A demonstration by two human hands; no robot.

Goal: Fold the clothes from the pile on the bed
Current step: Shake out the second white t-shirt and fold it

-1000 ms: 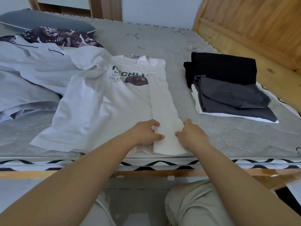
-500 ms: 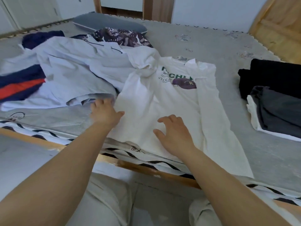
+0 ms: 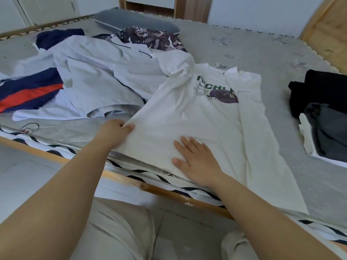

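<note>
White T-shirt [image 3: 189,117] lies spread at the bed's [image 3: 262,59] near edge. Left hand [image 3: 115,131] pinches its left side, fingers clamped on the cloth. Right hand [image 3: 195,160] presses flat on the hem, fingers straight and apart.

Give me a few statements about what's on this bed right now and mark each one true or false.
1. The left hand grips the white T-shirt's side edge. True.
2. The right hand is curled into a fist. False: it lies flat, pressing the shirt.
3. The shirt's right side is already folded inward. True.
4. The folded stack is all white. False: black and grey pieces over a white one.
5. A pillow lies at the far side. True.
</note>
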